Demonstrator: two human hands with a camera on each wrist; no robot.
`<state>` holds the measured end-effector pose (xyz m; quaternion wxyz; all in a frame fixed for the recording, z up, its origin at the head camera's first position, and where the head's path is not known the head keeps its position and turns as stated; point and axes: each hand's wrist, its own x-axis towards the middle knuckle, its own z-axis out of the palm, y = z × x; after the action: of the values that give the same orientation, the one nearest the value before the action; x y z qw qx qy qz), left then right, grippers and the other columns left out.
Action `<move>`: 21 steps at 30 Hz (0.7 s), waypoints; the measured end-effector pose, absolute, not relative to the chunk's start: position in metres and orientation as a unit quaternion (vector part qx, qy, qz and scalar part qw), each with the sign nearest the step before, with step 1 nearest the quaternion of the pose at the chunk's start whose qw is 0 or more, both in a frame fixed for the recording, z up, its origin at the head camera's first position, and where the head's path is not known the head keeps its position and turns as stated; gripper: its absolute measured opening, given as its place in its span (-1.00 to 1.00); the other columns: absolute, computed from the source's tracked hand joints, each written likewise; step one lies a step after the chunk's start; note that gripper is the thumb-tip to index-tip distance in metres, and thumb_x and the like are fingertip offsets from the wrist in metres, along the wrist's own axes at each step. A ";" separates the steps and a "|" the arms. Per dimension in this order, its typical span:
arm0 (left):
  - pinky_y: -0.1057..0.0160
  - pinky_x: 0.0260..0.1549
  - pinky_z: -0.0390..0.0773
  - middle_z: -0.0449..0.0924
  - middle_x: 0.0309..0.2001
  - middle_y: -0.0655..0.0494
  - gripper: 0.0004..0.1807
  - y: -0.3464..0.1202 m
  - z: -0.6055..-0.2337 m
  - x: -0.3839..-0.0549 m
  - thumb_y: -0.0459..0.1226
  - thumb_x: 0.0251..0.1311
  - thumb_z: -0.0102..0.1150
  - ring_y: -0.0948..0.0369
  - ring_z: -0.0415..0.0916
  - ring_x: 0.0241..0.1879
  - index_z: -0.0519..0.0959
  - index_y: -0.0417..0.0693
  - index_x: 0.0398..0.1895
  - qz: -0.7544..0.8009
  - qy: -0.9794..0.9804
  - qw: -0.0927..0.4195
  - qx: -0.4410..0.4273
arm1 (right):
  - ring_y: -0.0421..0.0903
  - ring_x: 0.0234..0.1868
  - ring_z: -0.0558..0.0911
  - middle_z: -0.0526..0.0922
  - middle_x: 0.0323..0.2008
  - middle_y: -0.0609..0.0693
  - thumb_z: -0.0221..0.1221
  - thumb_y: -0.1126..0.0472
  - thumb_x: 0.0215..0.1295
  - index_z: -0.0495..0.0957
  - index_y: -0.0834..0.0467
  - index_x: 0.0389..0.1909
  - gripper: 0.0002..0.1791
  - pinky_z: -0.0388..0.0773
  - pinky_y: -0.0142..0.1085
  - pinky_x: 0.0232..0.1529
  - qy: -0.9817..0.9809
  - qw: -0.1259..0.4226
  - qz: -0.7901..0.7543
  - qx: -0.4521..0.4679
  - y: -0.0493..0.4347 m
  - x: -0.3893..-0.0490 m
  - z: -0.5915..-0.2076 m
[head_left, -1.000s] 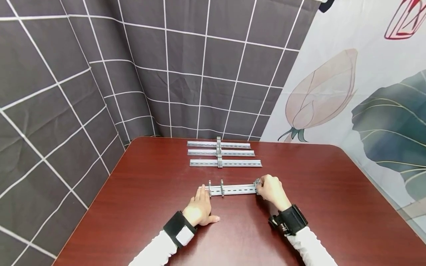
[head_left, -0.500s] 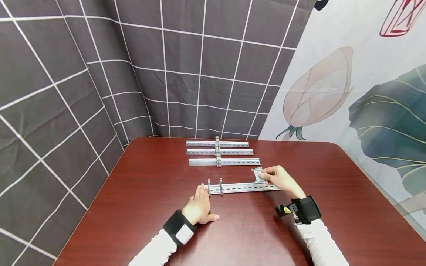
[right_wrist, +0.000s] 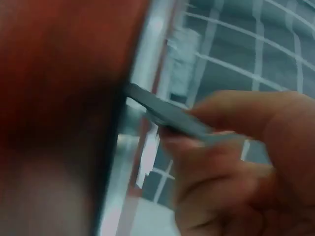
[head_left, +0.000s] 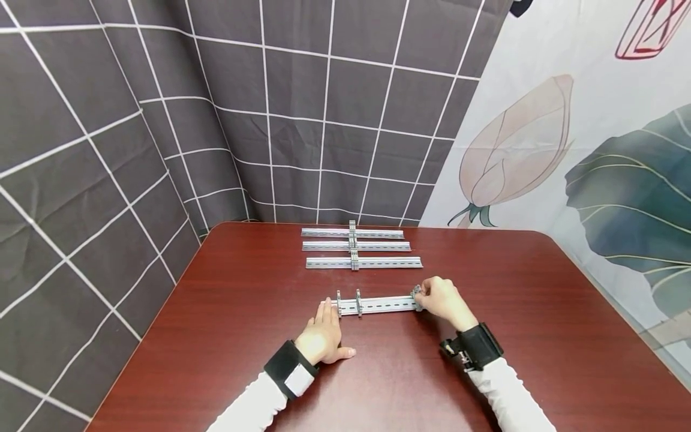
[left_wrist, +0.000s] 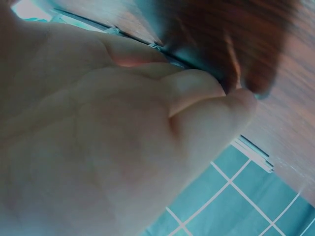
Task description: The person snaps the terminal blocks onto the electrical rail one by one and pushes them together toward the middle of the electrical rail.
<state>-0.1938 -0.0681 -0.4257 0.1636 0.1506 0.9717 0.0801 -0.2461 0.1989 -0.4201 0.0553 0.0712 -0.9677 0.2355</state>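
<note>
A silver slotted DIN rail (head_left: 385, 305) lies on the table in front of me. My left hand (head_left: 320, 337) rests with straight fingers over the rail's left end, its thumb spread on the tabletop. Two thin grey terminal blocks stand upright across the rail, one (head_left: 339, 304) right beside the left fingertips and another (head_left: 358, 303) a little farther right. Toward the right end, my right hand (head_left: 444, 301) pinches a flat grey terminal block (right_wrist: 167, 113) between thumb and fingers. Its lower edge is right at the rail in the right wrist view. The hand hides the rail's right end.
Behind the work, several more things lie in a row: a near rail (head_left: 388, 263), a middle rail (head_left: 385, 246) and a far rail (head_left: 380, 234), each with grey blocks at its middle. A grid-patterned grey curtain (head_left: 297, 138) hangs past the table's back edge.
Half a second ago my right hand held the block tilted above the rail, farther right and back; it has come down and left to the rail. The left hand stays put.
</note>
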 end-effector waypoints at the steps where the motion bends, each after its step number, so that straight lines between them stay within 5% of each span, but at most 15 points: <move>1: -0.04 0.35 0.25 -0.01 0.49 -0.26 0.00 -0.068 -0.426 -0.194 0.12 0.12 0.26 -0.09 -0.04 0.50 0.13 -0.38 0.41 0.081 0.972 0.164 0.149 | -0.15 -0.64 0.40 0.40 -0.76 -0.14 0.17 0.33 -0.04 0.42 0.10 -0.77 -0.78 0.34 -0.30 -0.54 -0.971 0.069 0.218 0.074 0.194 -0.246 -0.422; 10: -0.03 0.35 0.25 -0.01 0.49 -0.25 0.01 -0.067 -0.423 -0.195 0.12 0.11 0.26 -0.09 -0.04 0.50 0.13 -0.38 0.41 0.083 0.973 0.161 0.146 | -0.17 -0.63 0.11 0.02 -0.77 -0.18 0.05 0.39 -0.11 0.08 0.00 -0.83 -0.61 0.02 -0.33 -0.55 -0.979 0.070 0.183 0.051 0.177 -0.254 -0.423; 21: -0.02 0.32 0.30 0.05 0.46 -0.26 -0.01 -0.067 -0.428 -0.191 0.12 0.06 0.30 -0.11 0.02 0.47 0.20 -0.38 0.38 0.083 0.974 0.149 0.148 | -0.14 -0.65 0.24 0.13 -0.78 -0.15 0.12 0.33 -0.02 0.14 0.01 -0.82 -0.61 0.08 -0.31 -0.59 -0.979 0.035 0.196 0.029 0.174 -0.248 -0.428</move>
<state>-0.1907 -0.0675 -0.4279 0.1486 0.1476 0.9743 0.0832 -0.2479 0.1736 -0.4280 0.0347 0.0290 -0.9795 0.1964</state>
